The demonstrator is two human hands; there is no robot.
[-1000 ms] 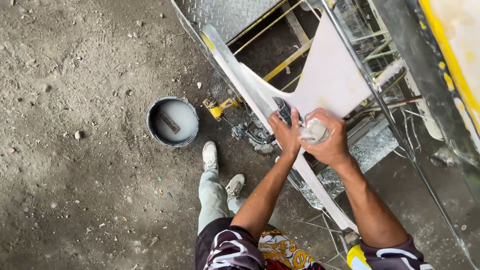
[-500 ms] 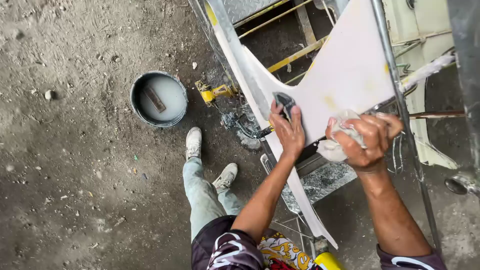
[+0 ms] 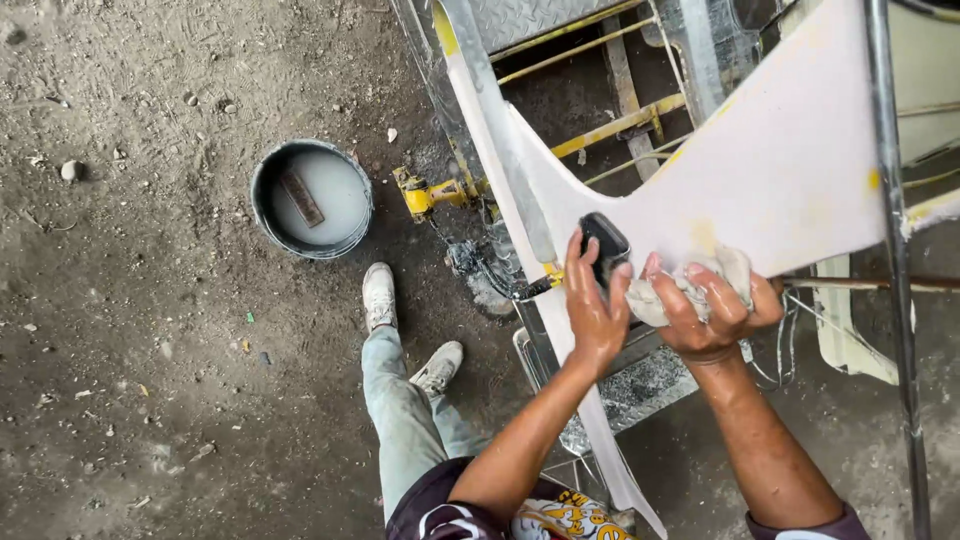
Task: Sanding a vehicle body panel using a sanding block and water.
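Note:
My left hand (image 3: 594,302) presses a small black sanding block (image 3: 603,247) against the lower edge of a white, wet body panel (image 3: 770,170) with yellow patches. My right hand (image 3: 712,312) is closed around a bunched, wet white rag (image 3: 690,285) held against the same edge, just right of the block. Both hands are wet and close together. The panel is mounted on a metal frame and slopes up to the right.
A grey bucket (image 3: 311,198) of cloudy water with a block in it stands on the dirt floor (image 3: 130,330) at left. My legs and grey shoes (image 3: 379,296) are below it. Yellow frame bars (image 3: 615,125), a chrome tube (image 3: 890,230) and checker plate (image 3: 525,15) surround the panel.
My right hand with the rag has come back left along the panel edge, close to my left hand. The left hand and block have stayed at about the same spot.

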